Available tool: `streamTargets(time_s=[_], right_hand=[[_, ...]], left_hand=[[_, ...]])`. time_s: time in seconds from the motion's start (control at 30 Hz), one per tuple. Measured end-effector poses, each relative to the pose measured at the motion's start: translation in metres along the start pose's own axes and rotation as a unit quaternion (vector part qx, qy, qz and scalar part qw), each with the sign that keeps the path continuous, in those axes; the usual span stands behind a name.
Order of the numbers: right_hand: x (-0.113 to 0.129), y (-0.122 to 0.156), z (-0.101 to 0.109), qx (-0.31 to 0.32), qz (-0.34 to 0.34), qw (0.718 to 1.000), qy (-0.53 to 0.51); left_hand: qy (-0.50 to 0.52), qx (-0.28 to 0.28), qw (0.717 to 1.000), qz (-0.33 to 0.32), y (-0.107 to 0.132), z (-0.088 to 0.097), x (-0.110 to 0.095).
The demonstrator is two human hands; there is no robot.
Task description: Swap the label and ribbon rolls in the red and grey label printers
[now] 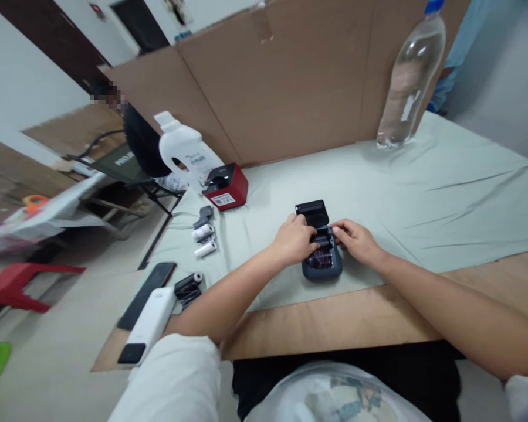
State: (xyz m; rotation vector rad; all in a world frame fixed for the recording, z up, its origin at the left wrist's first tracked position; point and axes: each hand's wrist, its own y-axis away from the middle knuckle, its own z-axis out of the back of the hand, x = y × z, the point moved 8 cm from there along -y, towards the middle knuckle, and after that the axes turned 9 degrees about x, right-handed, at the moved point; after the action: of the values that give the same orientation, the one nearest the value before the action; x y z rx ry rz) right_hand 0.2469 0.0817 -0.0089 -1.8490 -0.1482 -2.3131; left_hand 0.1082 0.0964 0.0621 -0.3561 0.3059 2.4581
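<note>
On the desk [317, 325]: dark device [322, 271], lid [313, 212] raised. Left hand [293, 239] at its open compartment, right hand [357, 239] at its right edge; fingers [343, 224] bent, grip cannot be told.

A dark rounded device [322, 272] is laid at four o'clock from centre, its black lid [313, 213] opened toward twelve

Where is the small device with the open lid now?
In the head view, the device is right of centre, on the pale cloth, between the left hand and right hand.
</note>
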Motion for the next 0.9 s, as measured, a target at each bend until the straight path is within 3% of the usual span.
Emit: streamTargets(time_s=[0.1,0.2,0.3,0.47,0.63,0.73,0.83,0.9], right_hand=[[0.002,0.001,0.002,-0.007,0.005,1.0,0.027],[0.003,0.001,0.003,-0.016,0.014,0.998,0.053],[0.003,0.0,0.004,-0.016,0.017,0.998,0.059],[0.001,0.0,0.004,-0.014,0.015,0.997,0.07],[-0.002,0.0,0.003,-0.004,0.01,0.997,0.073],[-0.003,0.0,0.003,-0.001,0.011,0.997,0.078],[-0.002,0.0,0.003,0.002,0.018,0.995,0.094],[-0.001,0.0,0.003,0.001,0.019,0.994,0.108]], left_hand=[[-0.036,0.045,0.998,-0.025,-0.017,-0.012,-0.004],[-0.004,0.046,0.998,-0.046,-0.027,-0.016,-0.003],[0.021,0.044,0.998,-0.027,-0.028,-0.015,0.0],[0.028,0.05,0.998,0.018,-0.02,-0.004,-0.001],[0.131,0.025,0.991,0.022,0.003,0.022,0.009],[0.139,0.092,0.985,0.036,0.031,0.035,0.033],[0.033,0.211,0.969,0.123,0.07,0.037,0.084],[-0.041,0.247,0.95,0.186,0.096,0.041,0.124]])
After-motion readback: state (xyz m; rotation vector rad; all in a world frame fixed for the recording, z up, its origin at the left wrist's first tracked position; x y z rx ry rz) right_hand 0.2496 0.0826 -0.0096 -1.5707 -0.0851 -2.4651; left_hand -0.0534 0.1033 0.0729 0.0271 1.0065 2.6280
